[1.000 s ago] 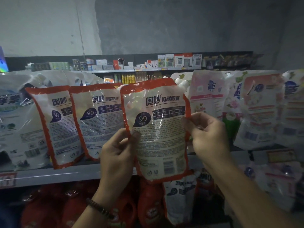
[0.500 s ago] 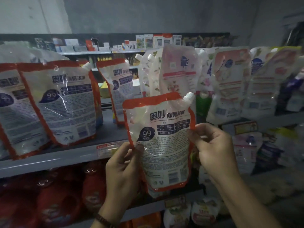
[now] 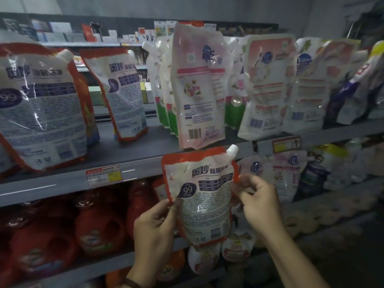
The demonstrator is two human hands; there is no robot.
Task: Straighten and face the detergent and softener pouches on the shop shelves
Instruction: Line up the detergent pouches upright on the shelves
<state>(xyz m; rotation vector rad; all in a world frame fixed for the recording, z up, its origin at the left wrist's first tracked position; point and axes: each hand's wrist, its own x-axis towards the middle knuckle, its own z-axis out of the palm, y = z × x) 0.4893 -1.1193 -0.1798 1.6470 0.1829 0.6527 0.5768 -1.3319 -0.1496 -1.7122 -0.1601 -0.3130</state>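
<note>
Pouch (image 3: 204,204) lower than before

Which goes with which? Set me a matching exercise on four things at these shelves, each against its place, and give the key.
Things:
1. nearest orange-edged pouch
2. pink pouch
3. red jugs
4. price label

Places:
A. stuck on the front rail of the upper shelf
B. pinched between the left hand and the right hand
C. standing on the upper shelf, barcode facing out
D. lined up on the lower shelf, at the left

Pairs: 1-B, 2-C, 3-D, 4-A
</note>
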